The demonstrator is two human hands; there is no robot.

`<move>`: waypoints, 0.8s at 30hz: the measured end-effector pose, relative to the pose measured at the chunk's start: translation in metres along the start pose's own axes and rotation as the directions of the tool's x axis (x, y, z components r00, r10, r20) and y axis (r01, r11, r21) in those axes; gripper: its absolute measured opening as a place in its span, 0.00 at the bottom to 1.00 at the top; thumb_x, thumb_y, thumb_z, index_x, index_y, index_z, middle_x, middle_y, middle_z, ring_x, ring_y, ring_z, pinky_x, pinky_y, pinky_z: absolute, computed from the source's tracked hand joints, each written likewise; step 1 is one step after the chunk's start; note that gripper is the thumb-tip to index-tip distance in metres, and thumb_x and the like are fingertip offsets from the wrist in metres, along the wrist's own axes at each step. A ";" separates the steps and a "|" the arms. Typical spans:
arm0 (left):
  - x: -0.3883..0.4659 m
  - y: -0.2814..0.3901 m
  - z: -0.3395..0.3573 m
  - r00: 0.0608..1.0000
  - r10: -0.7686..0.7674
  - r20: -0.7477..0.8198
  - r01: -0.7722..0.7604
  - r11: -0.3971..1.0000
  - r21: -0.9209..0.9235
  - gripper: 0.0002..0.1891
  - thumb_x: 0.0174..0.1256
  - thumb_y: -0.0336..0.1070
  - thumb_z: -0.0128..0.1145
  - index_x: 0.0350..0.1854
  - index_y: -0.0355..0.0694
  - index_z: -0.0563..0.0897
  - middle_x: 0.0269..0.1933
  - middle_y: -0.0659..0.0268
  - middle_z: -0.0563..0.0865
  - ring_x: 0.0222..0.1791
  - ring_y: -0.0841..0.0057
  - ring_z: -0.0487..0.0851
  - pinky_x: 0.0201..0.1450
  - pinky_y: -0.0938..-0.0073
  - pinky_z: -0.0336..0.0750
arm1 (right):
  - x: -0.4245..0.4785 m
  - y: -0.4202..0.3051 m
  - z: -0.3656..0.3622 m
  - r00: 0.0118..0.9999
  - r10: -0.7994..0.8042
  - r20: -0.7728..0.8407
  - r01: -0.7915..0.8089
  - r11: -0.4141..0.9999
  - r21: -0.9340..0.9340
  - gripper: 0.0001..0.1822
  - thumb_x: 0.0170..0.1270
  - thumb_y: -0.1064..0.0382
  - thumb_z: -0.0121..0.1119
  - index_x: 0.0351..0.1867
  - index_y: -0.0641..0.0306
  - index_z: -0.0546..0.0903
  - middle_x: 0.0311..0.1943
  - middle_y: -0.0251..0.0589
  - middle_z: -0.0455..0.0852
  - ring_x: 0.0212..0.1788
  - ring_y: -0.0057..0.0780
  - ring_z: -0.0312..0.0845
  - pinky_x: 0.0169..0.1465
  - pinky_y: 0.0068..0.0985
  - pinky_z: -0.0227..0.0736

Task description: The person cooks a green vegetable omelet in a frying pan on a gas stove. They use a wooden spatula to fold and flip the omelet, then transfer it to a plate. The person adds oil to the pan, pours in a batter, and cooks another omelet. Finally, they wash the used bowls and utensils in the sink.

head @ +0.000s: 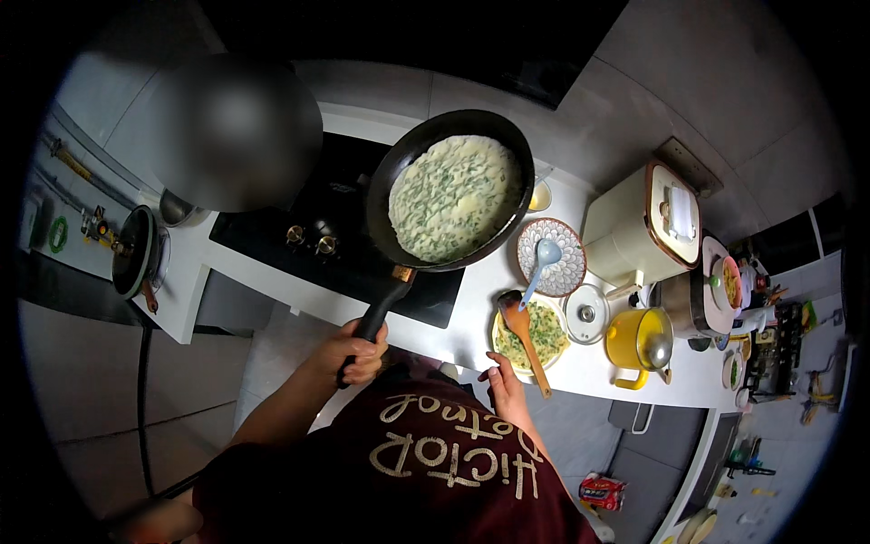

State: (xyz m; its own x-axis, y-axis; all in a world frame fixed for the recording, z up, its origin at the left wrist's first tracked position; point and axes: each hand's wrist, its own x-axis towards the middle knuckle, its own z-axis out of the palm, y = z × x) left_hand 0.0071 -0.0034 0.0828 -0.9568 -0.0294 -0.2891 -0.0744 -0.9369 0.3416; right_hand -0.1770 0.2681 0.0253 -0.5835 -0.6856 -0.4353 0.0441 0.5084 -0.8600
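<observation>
My left hand (362,353) grips the black handle of a deep frying pan (380,190), which is raised and tilted over the hob. In the pan lies a pale, round pancake (452,197) flecked with chopped greens. My right hand (503,386) holds nothing, its fingers slightly apart, just below the counter's front edge. Nearest to it is a plate (495,340) bearing a cooked green-flecked pancake (547,326). A wooden spatula (522,333) with a darkened head rests across that plate. Behind it, a blue ladle (547,255) lies on a patterned plate (574,272).
The black hob (272,234) is set in a white counter (469,309). Further right stand a glass lid (578,330), a yellow pot (622,340) and a cream appliance (612,231). A small bowl (540,197) is behind the pan. A second pan (138,251) is far left.
</observation>
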 end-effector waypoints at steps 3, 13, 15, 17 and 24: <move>0.007 -0.007 -0.010 0.999 0.035 0.016 -0.036 0.995 0.089 0.09 0.60 0.26 0.55 0.41 0.37 0.70 0.20 0.70 0.68 0.10 0.85 0.64 0.09 0.83 0.58 | 0.002 0.004 0.003 0.999 -0.043 -0.007 0.043 0.999 -0.028 0.20 0.77 0.52 0.43 0.63 0.57 0.69 0.35 0.46 0.85 0.33 0.29 0.77 0.43 0.26 0.72; 0.047 -0.015 -0.017 0.979 0.198 0.036 -0.201 0.955 0.218 0.10 0.58 0.25 0.57 0.38 0.38 0.70 0.21 0.67 0.71 0.10 0.84 0.67 0.10 0.82 0.61 | -0.002 0.003 0.008 0.999 -0.054 -0.008 0.053 0.997 -0.050 0.19 0.77 0.54 0.45 0.63 0.58 0.71 0.34 0.46 0.85 0.31 0.30 0.77 0.40 0.27 0.72; 0.055 -0.011 -0.021 0.973 0.228 0.027 -0.226 0.937 0.266 0.10 0.58 0.24 0.56 0.38 0.38 0.70 0.21 0.67 0.71 0.11 0.83 0.68 0.11 0.82 0.62 | -0.003 0.003 0.008 0.999 -0.049 -0.013 0.049 0.998 -0.041 0.19 0.77 0.55 0.45 0.63 0.58 0.71 0.34 0.46 0.85 0.30 0.29 0.77 0.39 0.27 0.72; 0.062 -0.007 -0.026 0.964 0.264 0.040 -0.262 0.911 0.319 0.10 0.57 0.24 0.56 0.38 0.37 0.70 0.20 0.67 0.71 0.11 0.83 0.68 0.11 0.81 0.63 | -0.004 0.006 0.008 0.999 -0.044 -0.014 0.044 0.998 -0.034 0.19 0.77 0.55 0.44 0.63 0.58 0.71 0.33 0.45 0.85 0.30 0.29 0.76 0.39 0.27 0.71; 0.067 0.009 -0.016 0.906 0.402 -0.132 -0.263 0.780 0.569 0.09 0.60 0.20 0.52 0.36 0.38 0.68 0.15 0.68 0.70 0.09 0.83 0.67 0.11 0.80 0.62 | -0.007 0.006 0.005 0.999 -0.033 -0.016 0.032 0.998 -0.045 0.20 0.77 0.52 0.44 0.62 0.58 0.71 0.34 0.49 0.86 0.34 0.37 0.82 0.42 0.30 0.74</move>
State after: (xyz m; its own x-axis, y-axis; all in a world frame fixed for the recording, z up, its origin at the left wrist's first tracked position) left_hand -0.0534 -0.0197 0.0521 -0.8600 -0.4488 -0.2428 0.0335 -0.5245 0.8507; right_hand -0.1685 0.2733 0.0214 -0.5976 -0.6935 -0.4024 -0.0109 0.5089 -0.8608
